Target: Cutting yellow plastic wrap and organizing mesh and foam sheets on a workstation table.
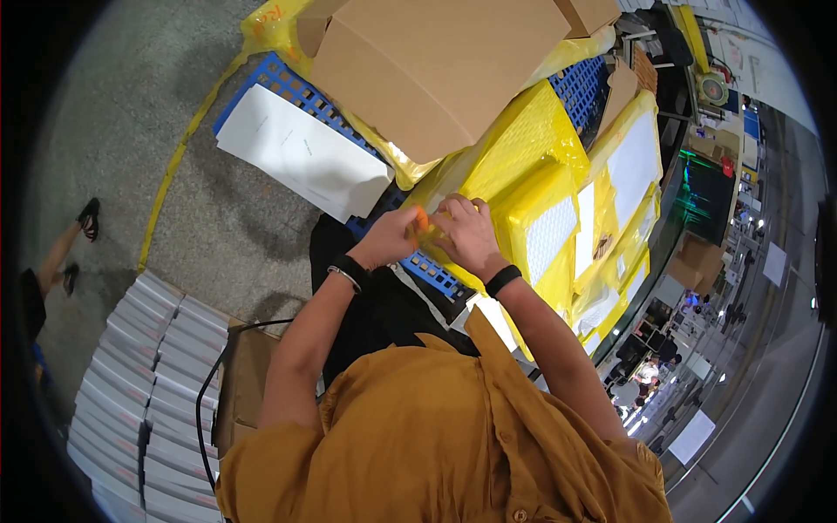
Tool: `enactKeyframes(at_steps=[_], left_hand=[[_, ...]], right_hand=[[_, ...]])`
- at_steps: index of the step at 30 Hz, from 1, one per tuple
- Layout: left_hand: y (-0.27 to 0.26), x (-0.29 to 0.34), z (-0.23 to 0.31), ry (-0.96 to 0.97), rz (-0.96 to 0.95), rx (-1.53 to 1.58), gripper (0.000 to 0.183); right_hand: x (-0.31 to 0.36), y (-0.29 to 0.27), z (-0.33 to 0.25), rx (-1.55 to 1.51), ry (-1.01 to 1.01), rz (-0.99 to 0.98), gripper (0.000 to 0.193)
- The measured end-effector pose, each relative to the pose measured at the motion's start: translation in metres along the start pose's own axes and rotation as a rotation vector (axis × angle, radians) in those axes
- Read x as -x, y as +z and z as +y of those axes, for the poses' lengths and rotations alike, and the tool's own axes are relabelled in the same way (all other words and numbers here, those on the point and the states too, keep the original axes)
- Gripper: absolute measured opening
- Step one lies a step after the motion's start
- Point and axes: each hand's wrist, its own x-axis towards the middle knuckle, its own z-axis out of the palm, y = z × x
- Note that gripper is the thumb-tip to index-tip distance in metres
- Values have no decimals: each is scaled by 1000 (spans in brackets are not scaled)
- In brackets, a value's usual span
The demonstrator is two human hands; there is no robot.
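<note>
Both hands meet at the near left corner of a yellow-wrapped bundle [523,131], which lies on blue latticed plastic [433,273], a base that probably keeps it off the floor [209,205]. The left hand [388,237] has its fingers curled inward, with a small orange item [421,218] at their tips; blur hides whether it is gripped or worn. The right hand [468,237] bends its fingers down beside the wrap, perhaps to steady it; I cannot tell whether they pinch anything. Working close together likely gives finer control. Of the containers, a large brown carton [440,65] stands just beyond the hands, its contents not distinguishable. Translucent yellow wrap encloses a parcel [551,244] to the right, with a pale quilted patch showing on it. White sheets [301,152] lie left of the carton, and closed white boxes [122,357] are stacked near left.
</note>
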Motion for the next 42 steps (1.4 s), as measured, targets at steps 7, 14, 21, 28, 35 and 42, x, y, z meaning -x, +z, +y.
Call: enactKeyframes(at_steps=[7,14,21,28,35,42], left_hand=[[-4,7,1,-137,-7,22,34],[-2,-9,6,-54,-72,-345,34],[40,20,7,62,289,-316,22],[13,15,14,-71,110,-170,19],[13,-33,14,109,371,-127,24],[29,-73,16,-27,242,-253,36]], right_hand=[[-11,-3,15,-89,-58,-42,25],[-13,1,13,-144,2,-26,24],[-4,-11,12,-152,-26,39,12],[5,-16,27,-91,-50,-49,6],[10,-3,25,-202,10,-3,11],[-5,-16,30,152,52,-25,16]])
